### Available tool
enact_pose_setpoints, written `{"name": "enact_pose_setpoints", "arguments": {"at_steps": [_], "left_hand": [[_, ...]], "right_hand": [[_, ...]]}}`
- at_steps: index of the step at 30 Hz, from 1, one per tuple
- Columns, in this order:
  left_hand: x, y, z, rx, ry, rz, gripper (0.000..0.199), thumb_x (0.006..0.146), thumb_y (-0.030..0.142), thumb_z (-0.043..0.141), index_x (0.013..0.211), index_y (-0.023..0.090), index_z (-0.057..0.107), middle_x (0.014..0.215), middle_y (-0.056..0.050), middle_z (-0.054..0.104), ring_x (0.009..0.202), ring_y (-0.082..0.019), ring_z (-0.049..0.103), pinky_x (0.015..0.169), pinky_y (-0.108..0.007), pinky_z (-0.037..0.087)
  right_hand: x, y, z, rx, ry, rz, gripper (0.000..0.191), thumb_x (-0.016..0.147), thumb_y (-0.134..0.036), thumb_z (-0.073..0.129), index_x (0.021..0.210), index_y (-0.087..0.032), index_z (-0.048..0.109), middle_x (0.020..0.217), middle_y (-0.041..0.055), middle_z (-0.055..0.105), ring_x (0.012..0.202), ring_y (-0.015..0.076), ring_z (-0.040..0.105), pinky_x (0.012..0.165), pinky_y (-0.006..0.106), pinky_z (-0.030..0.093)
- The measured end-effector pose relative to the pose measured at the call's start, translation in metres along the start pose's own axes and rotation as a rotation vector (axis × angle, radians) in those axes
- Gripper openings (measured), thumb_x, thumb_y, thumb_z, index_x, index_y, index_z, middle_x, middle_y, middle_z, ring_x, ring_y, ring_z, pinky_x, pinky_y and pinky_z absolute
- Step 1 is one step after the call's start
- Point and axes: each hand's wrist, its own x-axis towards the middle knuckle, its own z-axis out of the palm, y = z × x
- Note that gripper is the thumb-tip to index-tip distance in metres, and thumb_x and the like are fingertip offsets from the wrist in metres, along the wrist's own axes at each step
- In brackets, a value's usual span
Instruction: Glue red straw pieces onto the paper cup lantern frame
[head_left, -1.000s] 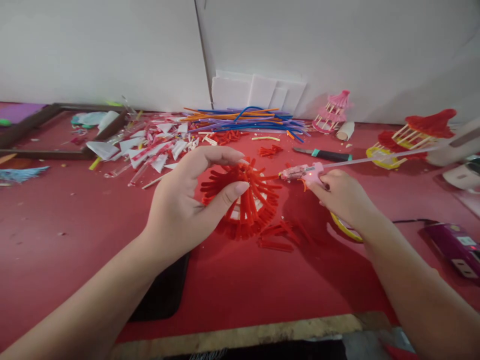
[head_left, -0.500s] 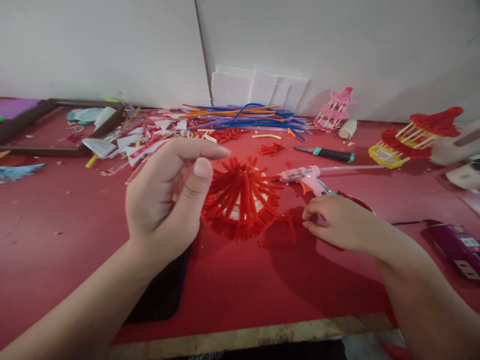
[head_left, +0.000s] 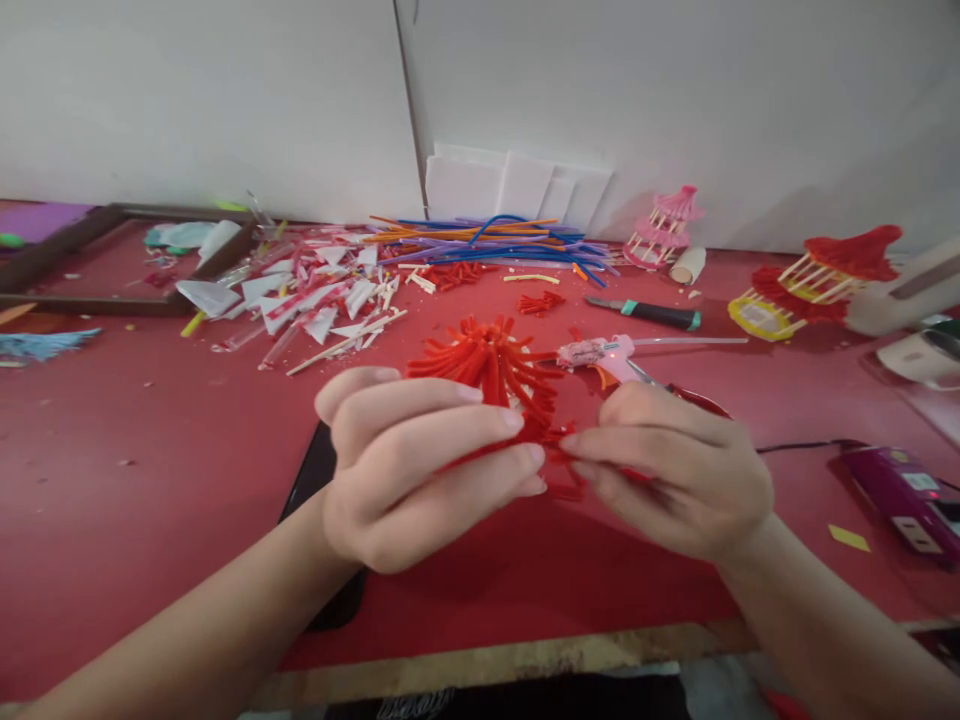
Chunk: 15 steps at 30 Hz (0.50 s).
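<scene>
"While the left hand (head_left: 427,465) and the right hand (head_left: 679,470) face each other above a smooth red table (head_left: 165,520), where is the model (head_left: 487,360)?"

"Centre, just beyond the left hand, its fuzzy red strips fanned into a cone."

"And the grips?"

"The left hand's fingers are loosely curled and the right hand's are drawn together beside small red pieces (head_left: 561,437); whether either grasps anything, I cannot tell."

"What lies around them?"

"To the right, a pink plastic glue gun (head_left: 619,358), a translucent stick jutting from its back. Farther off, fuzzy blue, purple and orange stems (head_left: 487,240) lie bundled before flat white sheets (head_left: 517,185) leaning on the wall."

"And far right?"

"A tiered pink tower (head_left: 664,230) and a red-and-yellow one (head_left: 821,275), tilted, with thin pale sticks between its tiers."
</scene>
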Motion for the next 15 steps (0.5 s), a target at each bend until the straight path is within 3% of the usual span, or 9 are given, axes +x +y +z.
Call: {"name": "enact_pose_setpoints", "arguments": {"at_steps": [3,7,15], "left_hand": [[0.000,0.006,0.000,0.023,-0.008,-0.003,0.016,0.091,0.023,0.080,0.087,0.038,0.076,0.086,0.005,0.073,0.085,-0.019,0.064,0.072,-0.042,0.046],[-0.003,0.011,-0.001,0.092,0.005,-0.031,0.017,0.093,0.030,0.078,0.082,0.042,0.073,0.069,0.006,0.066,0.080,-0.020,0.062,0.072,-0.044,0.045],[-0.002,0.004,0.001,0.080,0.175,-0.025,0.020,0.084,0.033,0.089,0.080,0.044,0.072,0.088,0.006,0.072,0.077,-0.021,0.058,0.073,-0.042,0.053]], "right_hand": [[0.001,-0.010,0.008,0.013,0.008,-0.030,0.016,0.096,-0.004,0.064,0.105,-0.010,0.075,0.079,0.0038,0.067,0.074,0.0140,0.062,0.069,0.029,0.057],[0.001,-0.013,0.013,0.018,0.032,-0.017,0.012,0.096,-0.005,0.066,0.101,-0.010,0.075,0.081,0.0048,0.070,0.076,0.0141,0.064,0.071,0.029,0.059],[0.003,-0.010,0.011,0.277,0.057,0.065,0.011,0.091,-0.009,0.076,0.096,-0.018,0.073,0.083,0.0021,0.076,0.084,0.0159,0.077,0.078,0.028,0.068]]}}
